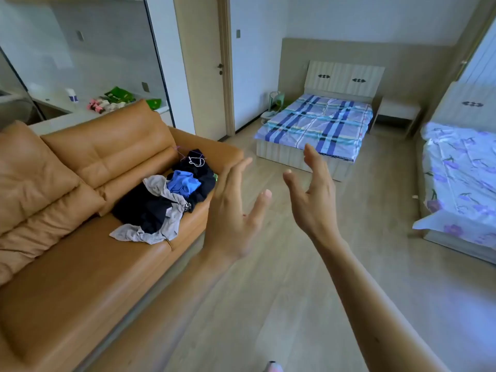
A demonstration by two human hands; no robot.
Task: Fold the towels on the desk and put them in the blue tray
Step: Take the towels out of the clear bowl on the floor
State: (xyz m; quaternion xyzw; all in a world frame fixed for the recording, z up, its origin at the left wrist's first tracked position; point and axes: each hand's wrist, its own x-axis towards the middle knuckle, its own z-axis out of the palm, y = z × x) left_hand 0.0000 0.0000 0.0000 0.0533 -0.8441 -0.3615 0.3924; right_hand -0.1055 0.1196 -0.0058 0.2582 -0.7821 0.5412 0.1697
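Observation:
My left hand (236,213) and my right hand (312,196) are raised in front of me over the wooden floor, palms facing each other, fingers spread, holding nothing. No desk, towel or blue tray appears in the head view. A heap of dark, blue and grey clothes (166,200) lies on the seat of an orange-brown sofa (67,277), just left of my left hand.
A bed with a blue checked sheet (316,124) stands at the back. A second bed with a flowered sheet (461,183) is on the right. A closed door (204,68) is behind the sofa, and a counter with small items (112,100) at the left. Bare floor (268,304) lies ahead.

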